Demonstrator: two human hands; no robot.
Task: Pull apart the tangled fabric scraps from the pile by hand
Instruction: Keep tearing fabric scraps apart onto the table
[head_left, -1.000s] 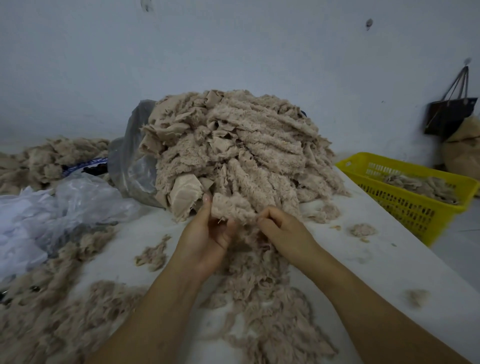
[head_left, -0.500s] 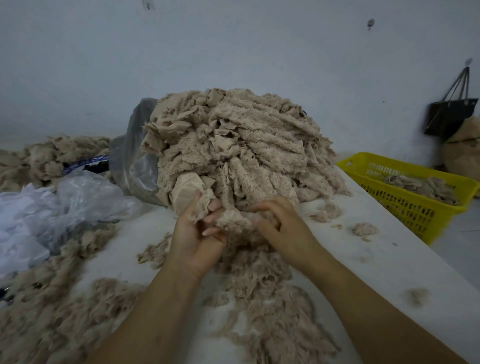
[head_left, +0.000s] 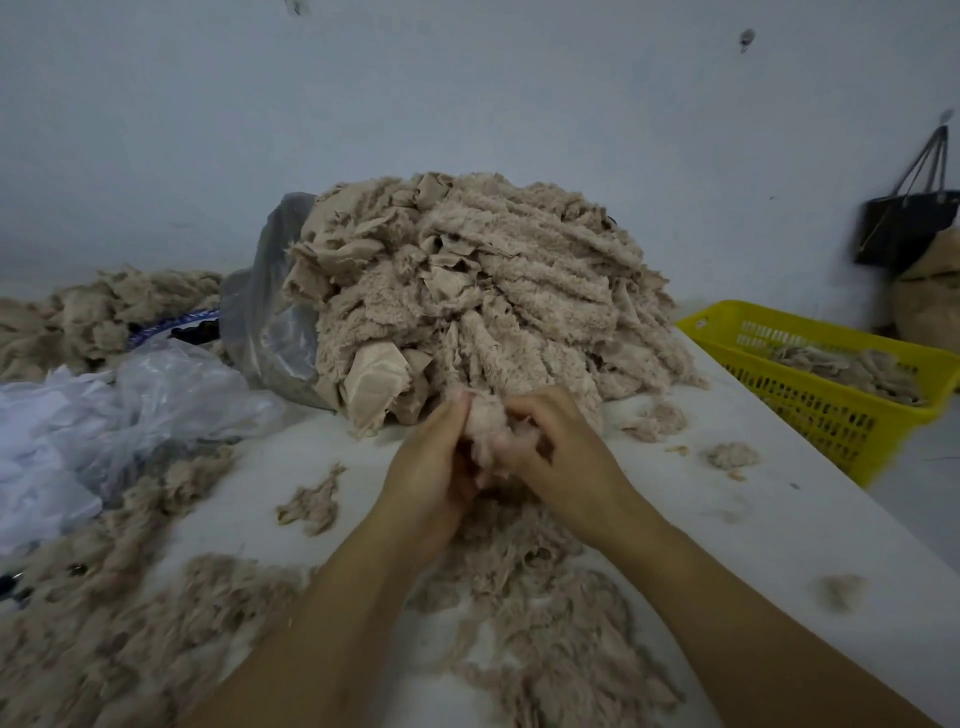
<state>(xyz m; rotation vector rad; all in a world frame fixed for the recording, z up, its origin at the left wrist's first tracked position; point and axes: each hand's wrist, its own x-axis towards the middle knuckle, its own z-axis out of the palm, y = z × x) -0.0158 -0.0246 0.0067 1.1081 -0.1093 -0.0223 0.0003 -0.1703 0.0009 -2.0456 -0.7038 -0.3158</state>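
Observation:
A tall pile of beige fleece scraps (head_left: 483, 291) rises at the middle of the white table (head_left: 779, 519), spilling out of a grey plastic bag (head_left: 260, 322). At the pile's front foot, my left hand (head_left: 431, 467) and my right hand (head_left: 561, 447) are pressed together, both closed on one fluffy beige scrap (head_left: 485, 421) that shows between the fingers. Loose pulled-apart fluff (head_left: 540, 623) lies under and in front of my wrists.
A yellow slotted basket (head_left: 831, 395) with some scraps stands off the table's right edge. Crumpled clear plastic (head_left: 104, 415) lies at the left, with more fluff (head_left: 93, 623) at the front left and back left. Small tufts (head_left: 730, 454) dot the right side. A dark bag (head_left: 904, 223) hangs on the wall.
My hands have closed in on each other and bunched the scrap between them, slightly nearer to me than before. The pile has not shifted.

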